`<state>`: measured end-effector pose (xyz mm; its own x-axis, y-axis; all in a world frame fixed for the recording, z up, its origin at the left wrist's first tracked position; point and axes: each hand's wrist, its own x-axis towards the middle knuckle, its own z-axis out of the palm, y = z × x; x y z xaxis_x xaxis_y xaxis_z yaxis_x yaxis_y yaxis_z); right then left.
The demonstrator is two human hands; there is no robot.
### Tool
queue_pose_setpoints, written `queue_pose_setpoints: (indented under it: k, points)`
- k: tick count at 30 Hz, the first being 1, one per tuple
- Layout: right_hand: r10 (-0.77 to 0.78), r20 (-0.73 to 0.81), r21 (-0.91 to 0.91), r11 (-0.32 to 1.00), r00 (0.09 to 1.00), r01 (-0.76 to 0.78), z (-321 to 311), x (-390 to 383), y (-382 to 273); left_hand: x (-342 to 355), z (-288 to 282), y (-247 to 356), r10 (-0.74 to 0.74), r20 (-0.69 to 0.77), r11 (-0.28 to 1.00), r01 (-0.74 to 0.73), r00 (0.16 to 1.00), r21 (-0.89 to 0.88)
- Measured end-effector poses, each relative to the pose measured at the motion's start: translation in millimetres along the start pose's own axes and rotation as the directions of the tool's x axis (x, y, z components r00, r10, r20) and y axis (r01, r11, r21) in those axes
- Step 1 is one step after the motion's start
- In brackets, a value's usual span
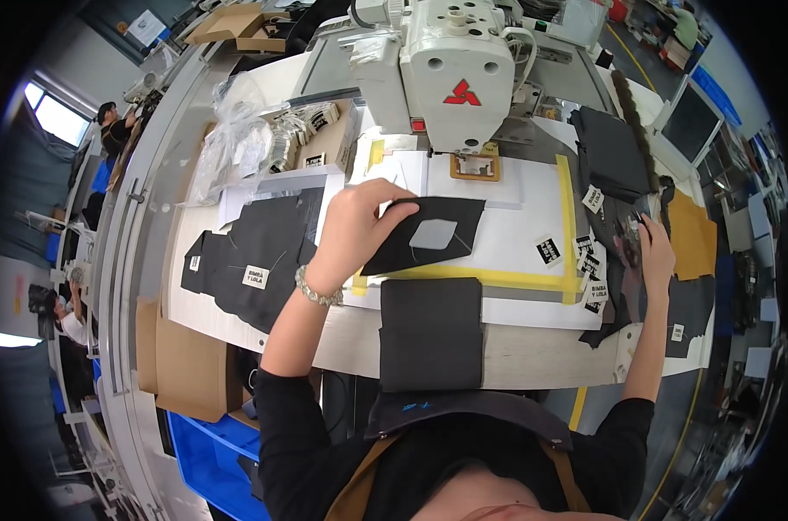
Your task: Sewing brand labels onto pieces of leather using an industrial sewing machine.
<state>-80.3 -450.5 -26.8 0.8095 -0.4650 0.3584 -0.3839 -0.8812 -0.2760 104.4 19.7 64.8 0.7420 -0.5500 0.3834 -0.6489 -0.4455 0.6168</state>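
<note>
My left hand [368, 221] grips a black fabric piece [389, 247] with a pale opening in its middle, held over the white work surface with yellow tape [489, 278]. At the right, my right hand [652, 243] is closed on a small dark tool [640, 221], possibly snips. Near it lie several small black-and-white labels [592, 291]. A stack of black fabric [430, 334] sits in front of me. Beyond stands a white machine [446, 78] with a small yellow frame [474, 174] under its head.
At left are labeled black pieces [263, 252] and a box of labels [316, 139] with plastic bags. At right are folded black fabric [611, 152], tan material [689, 234] and a monitor [686, 117]. A blue bin [203, 460] sits below left. Other people [114, 135] work farther off.
</note>
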Motion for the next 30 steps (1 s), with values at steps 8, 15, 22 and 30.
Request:
queue_pose_setpoints:
  k: [8,15,22,30]
  points:
    - [0.008,-0.05,0.138,0.99,0.999,-0.001,18.5,-18.3,49.0,-13.4,-109.2,13.6,0.194,-0.315,0.979,-0.165,0.929,0.117]
    - [-0.049,-0.101,0.143,0.988,0.994,0.063,23.4,-18.7,48.5,-129.6,-163.9,-64.4,-0.255,-0.377,0.942,0.317,0.89,0.111]
    - [-0.033,-0.067,0.105,0.994,0.997,0.04,19.7,-19.2,35.4,-217.0,-181.2,-118.2,-0.363,-0.326,0.654,0.488,0.873,0.578]
    - [-0.207,-0.065,-0.077,0.976,0.976,0.202,20.6,-16.9,41.4,-161.6,-139.8,-94.5,-0.203,-0.25,0.74,0.316,0.947,0.594]
